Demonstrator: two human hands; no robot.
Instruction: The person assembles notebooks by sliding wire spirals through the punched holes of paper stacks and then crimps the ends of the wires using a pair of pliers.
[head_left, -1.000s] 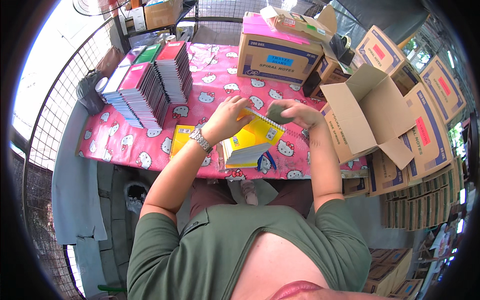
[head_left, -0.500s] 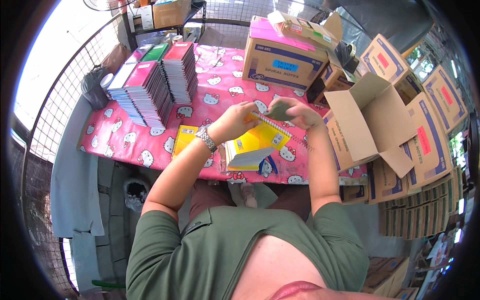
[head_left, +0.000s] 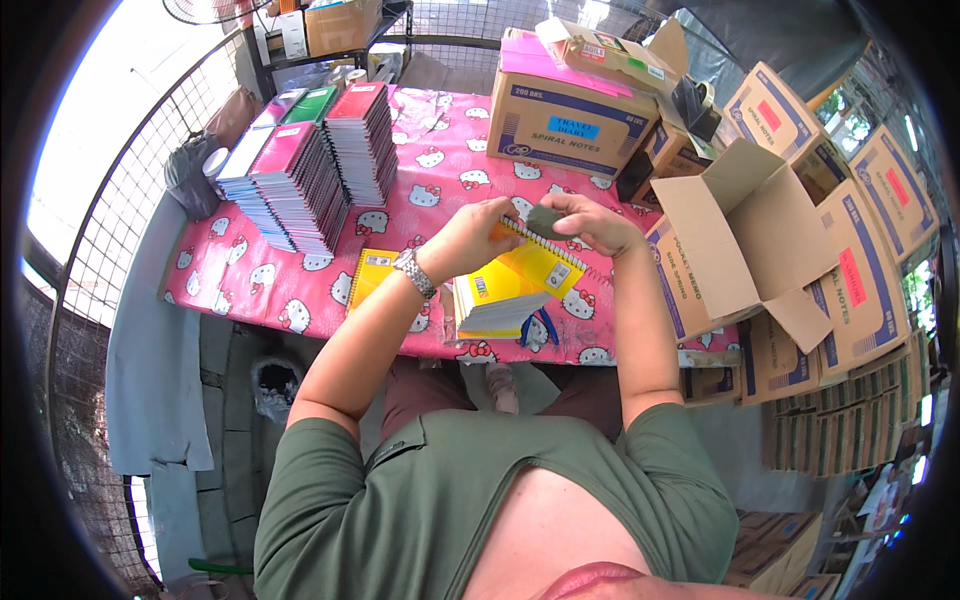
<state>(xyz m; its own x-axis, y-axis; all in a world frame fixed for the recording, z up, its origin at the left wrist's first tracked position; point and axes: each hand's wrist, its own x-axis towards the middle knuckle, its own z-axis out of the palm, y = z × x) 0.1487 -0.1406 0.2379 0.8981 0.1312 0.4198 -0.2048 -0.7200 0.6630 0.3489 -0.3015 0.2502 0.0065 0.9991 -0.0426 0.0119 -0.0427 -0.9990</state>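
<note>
My left hand (head_left: pixel 474 236), with a metal watch on its wrist, is closed on the upper left end of a yellow spiral notebook (head_left: pixel 548 268). A loose coil trails off the notebook's right end. In my right hand (head_left: pixel 600 226) a small dark green piece (head_left: pixel 543 222) is pinched, close against the notebook's spiral edge; what it is I cannot make out. Below the held notebook, a stack of yellow-covered notebooks (head_left: pixel 492 307) lies near the table's front edge. Beside it is a blue-handled tool (head_left: pixel 541 328), and another yellow notebook (head_left: pixel 370 272) lies left of my left wrist.
Tall stacks of spiral notebooks (head_left: pixel 300 190) stand at the table's back left. At the back right sits a closed carton (head_left: pixel 570 125); an open carton (head_left: pixel 735 245) and several more boxes (head_left: pixel 860 285) crowd the right side. A pink patterned cover (head_left: pixel 265 280) lies over the table.
My right hand has shifted slightly left, bringing the dark green piece along the notebook's spiral edge toward my left hand. My left hand still grips the notebook.
</note>
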